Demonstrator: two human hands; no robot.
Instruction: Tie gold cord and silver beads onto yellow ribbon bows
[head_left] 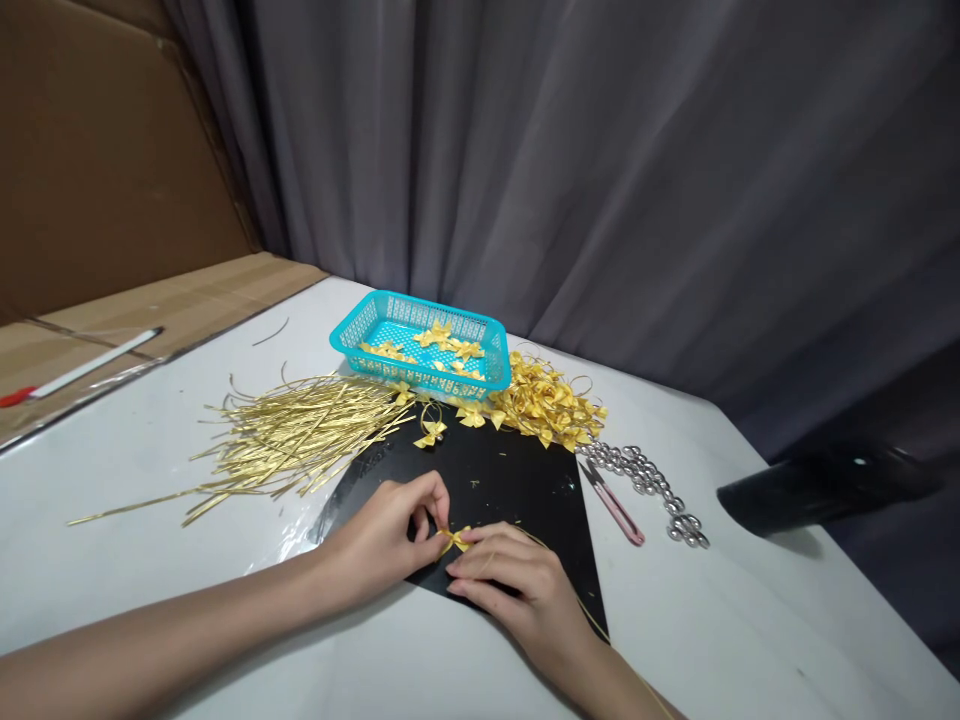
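A small gold ribbon bow (456, 541) is between my hands, over the front part of a black mat (525, 500). My left hand (382, 535) pinches its left side between thumb and fingertips. From the right, my right hand (529, 590) has its fingers closed at the bow's other side; its thumb is partly hidden. A thin gold cord (592, 618) runs across the right fingers and down along the forearm. Another gold bow with a loop of cord (430, 434) lies at the mat's far edge.
A turquoise basket (420, 378) with several bows stands at the back. Left lies a heap of gold twist ties (300, 435); right, a pile of gold bows (547, 400), silver beads (645, 470), pink-handled snips (615, 505) and a black cylindrical object (787, 492).
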